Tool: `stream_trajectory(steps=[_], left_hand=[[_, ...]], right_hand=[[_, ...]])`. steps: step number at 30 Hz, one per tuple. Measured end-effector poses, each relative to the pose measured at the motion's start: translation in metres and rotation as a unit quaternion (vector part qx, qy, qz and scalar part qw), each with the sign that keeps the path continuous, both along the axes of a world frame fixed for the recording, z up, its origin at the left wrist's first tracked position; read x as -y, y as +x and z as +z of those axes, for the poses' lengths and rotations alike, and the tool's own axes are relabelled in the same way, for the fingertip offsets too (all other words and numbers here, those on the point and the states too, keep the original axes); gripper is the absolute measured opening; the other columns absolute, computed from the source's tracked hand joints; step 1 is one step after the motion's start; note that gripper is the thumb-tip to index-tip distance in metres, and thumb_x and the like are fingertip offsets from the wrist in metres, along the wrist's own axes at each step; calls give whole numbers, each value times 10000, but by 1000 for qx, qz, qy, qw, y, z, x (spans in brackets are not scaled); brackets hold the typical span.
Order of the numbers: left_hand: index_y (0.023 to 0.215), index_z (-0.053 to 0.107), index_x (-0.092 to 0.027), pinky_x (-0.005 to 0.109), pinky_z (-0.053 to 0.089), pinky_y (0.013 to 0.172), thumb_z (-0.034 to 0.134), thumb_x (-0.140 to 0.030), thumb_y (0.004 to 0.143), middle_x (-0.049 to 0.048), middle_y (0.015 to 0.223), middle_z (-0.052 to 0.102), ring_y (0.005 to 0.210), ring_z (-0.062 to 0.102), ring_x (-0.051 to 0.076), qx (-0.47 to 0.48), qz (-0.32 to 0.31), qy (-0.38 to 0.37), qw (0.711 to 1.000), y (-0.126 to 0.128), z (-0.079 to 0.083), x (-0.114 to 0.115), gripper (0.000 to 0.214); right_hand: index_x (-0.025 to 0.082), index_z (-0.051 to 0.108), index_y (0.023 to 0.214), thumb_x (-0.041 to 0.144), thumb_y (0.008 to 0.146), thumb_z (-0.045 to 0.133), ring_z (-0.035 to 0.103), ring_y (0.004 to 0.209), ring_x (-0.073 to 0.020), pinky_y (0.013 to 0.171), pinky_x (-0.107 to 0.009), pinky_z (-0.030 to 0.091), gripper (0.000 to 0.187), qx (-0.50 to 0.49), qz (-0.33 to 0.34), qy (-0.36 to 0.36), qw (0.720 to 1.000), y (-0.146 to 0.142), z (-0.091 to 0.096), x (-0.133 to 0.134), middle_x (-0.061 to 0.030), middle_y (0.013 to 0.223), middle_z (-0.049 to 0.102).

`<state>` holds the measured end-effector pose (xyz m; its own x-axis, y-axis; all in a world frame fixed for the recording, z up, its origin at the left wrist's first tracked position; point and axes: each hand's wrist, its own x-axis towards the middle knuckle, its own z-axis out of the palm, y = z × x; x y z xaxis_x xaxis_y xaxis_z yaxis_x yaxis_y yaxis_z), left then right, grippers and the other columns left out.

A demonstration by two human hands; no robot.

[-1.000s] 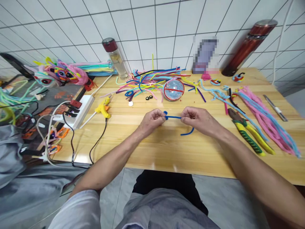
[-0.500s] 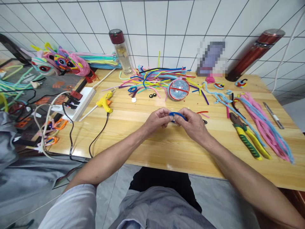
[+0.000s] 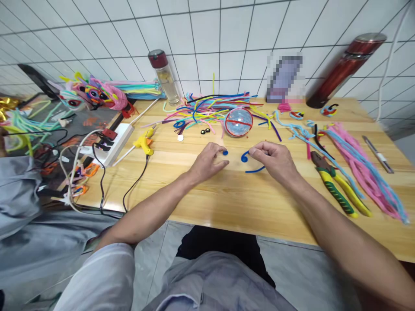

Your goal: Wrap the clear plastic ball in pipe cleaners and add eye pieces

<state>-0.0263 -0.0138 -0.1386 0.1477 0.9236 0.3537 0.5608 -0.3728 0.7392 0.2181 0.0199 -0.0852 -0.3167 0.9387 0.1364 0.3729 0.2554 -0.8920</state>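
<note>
My left hand (image 3: 207,162) rests on the wooden table (image 3: 227,203), its fingers loosely curled, with a small blue curl (image 3: 225,152) pinched at the fingertips. My right hand (image 3: 275,159) is closed on a blue pipe cleaner (image 3: 256,170). That pipe cleaner's hooked end (image 3: 244,156) sticks out to the left, and its tail curves out under the hand. A gap separates the two blue pieces. A clear ball with a red band (image 3: 239,122) lies just beyond both hands.
A heap of coloured pipe cleaners (image 3: 210,108) lies at the back. Pliers with yellow-green handles (image 3: 337,190) and pink and blue strands (image 3: 363,168) lie to the right. A yellow glue gun (image 3: 145,144), a power strip (image 3: 113,142) and cables are on the left. Two bottles (image 3: 164,77) (image 3: 346,69) stand by the wall.
My hands were pressed together around the blue pipe cleaner; now they have moved apart, a small blue curl at the left fingertips and the longer piece in the right hand.
</note>
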Motion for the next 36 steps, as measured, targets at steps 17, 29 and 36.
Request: stream_trajectory(steps=[17,29,36], left_hand=[[1113,722,-169,404,472,1035,696,-286,917,130,1144,675,1141,609,244,-51,148,37,987,0,11,-5,230],[834,679,-140,266,397,647,879,-602,663,-6,758,652,643,528,83,365,-41,-246,897,60,28,10,532],[822,655,-144,222,334,543,872,-589,674,-45,662,599,526,463,50,410,-29,-247,877,56,29,-6,516]], right_hand=[[201,719,786,494,872,648,549,624,-162,611,-296,409,313,-50,-8,59,997,-3,-21,8,-7,674,667],[220,698,875,457,891,664,469,533,-142,527,-282,376,240,-85,-15,41,995,-4,-27,14,39,598,560],[201,753,876,442,884,664,475,534,-131,536,-271,372,258,-49,-41,77,995,0,-17,11,46,576,557]])
